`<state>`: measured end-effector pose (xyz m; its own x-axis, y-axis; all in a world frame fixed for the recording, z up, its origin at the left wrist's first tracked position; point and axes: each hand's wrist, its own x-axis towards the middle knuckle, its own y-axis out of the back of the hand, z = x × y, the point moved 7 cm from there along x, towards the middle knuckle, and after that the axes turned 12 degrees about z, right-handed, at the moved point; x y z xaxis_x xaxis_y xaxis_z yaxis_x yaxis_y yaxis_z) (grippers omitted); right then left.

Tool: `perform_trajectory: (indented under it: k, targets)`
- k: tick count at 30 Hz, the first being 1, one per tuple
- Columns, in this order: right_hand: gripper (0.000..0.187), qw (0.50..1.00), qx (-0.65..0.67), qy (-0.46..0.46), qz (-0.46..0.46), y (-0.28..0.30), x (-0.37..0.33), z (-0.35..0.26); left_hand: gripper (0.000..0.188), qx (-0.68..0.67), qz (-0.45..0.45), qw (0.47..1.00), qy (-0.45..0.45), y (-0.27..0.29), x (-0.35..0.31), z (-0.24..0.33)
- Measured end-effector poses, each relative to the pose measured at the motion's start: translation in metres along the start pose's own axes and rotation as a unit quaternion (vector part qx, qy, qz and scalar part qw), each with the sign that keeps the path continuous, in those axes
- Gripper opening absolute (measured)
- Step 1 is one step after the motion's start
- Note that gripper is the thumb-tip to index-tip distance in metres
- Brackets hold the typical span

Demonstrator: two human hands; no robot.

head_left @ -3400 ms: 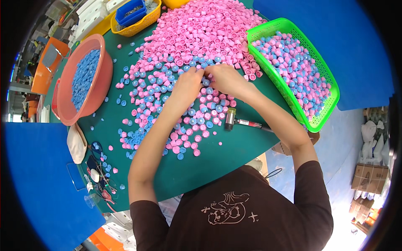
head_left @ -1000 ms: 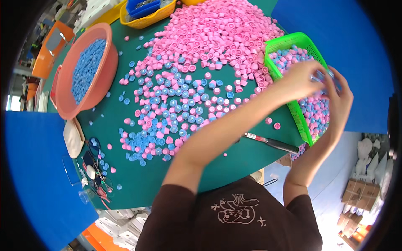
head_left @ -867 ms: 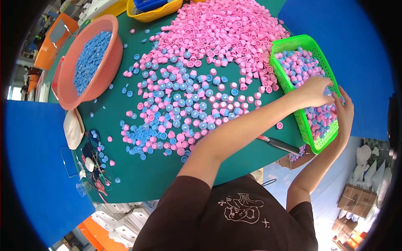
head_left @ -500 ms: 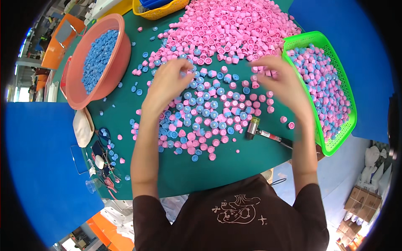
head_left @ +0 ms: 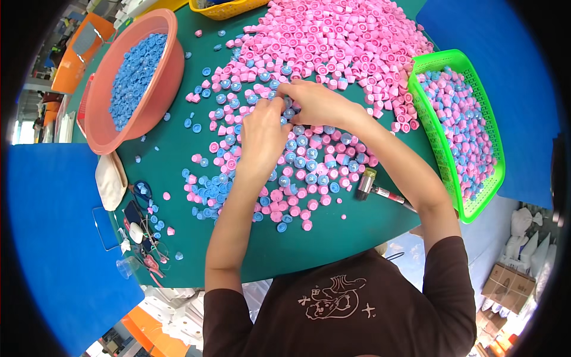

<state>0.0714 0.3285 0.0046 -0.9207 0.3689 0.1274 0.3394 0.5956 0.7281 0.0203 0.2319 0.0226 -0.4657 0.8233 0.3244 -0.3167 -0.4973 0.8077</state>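
Note:
My two hands meet over a spread of small pink cups (head_left: 294, 210) and blue caps (head_left: 223, 189), some of them joined cap on cup. My left hand (head_left: 263, 132) has its fingers bent inward, and what they hold is hidden. Reaching across from the right, my right hand (head_left: 318, 106) curls its thumb and fingers toward the left one. A few blue-topped pieces (head_left: 288, 113) show between the two hands; whether they are gripped or lie on the table I cannot tell. A large heap of pink cups (head_left: 345, 41) lies beyond.
An orange basin (head_left: 172, 65) with blue caps stands at the left, a green basket (head_left: 433, 140) of joined pieces at the right. A hammer (head_left: 366, 184) lies near my right forearm. A cloth pouch (head_left: 111, 181) and glasses (head_left: 156, 249) are at the left edge; a yellow basket (head_left: 235, 9) is behind.
My right hand has swung left from beside the green basket to meet my left hand. My left hand has moved a little right and nearer to me. Both have their fingers drawn together.

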Motion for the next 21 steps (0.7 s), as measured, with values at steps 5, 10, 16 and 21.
perform_trajectory:
  k: [5,10,16,21]
  targets:
    - [0.038,0.999,0.036,0.019,0.032,-0.003,0.001,-0.002,0.033,0.017,0.002,1.0,-0.007,0.003,0.005,-0.012]
    - [0.035,0.994,-0.006,0.038,0.106,-0.012,-0.004,-0.007,0.025,-0.007,0.009,1.0,0.014,0.0,0.008,-0.028]
    - [0.034,0.987,0.054,0.005,0.152,0.056,-0.031,-0.01,0.026,-0.105,0.003,0.994,0.006,0.016,0.034,0.011]
    - [0.032,0.885,-0.135,-0.059,0.443,0.239,-0.178,-0.024,0.03,-0.404,-0.049,0.898,-0.17,0.01,0.072,0.177]
